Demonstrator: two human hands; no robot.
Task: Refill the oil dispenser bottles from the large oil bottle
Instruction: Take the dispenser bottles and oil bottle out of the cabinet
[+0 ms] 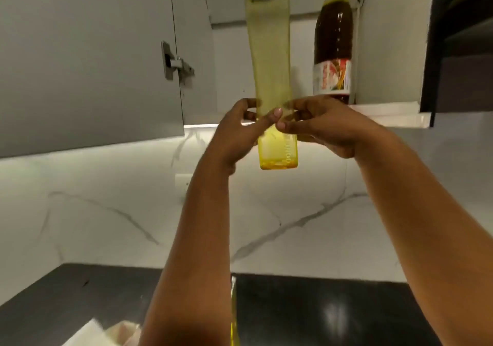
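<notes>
From the head camera, both arms reach up in front of the wall cupboard, and between them stands a tall, pale yellow translucent plastic dispenser bottle (269,60) with a black cap, held upright in the air. The left hand (237,132) curls its fingers round the bottle's lower part from one side, and the right hand (322,126) wraps round it from the other, the fingertips of the two nearly meeting across the front. A little yellow oil sits in the bottle's base, just below the hands. Above and beyond the right hand, a dark brown bottle (333,49) with a red-and-white label and pink cap stands on the open cupboard's white shelf (386,108). Left of the left hand hangs the grey cupboard door (85,60) with its metal hinge (174,64). Below the arms lies a dark countertop (320,313) against a white marbled wall (106,207).
</notes>
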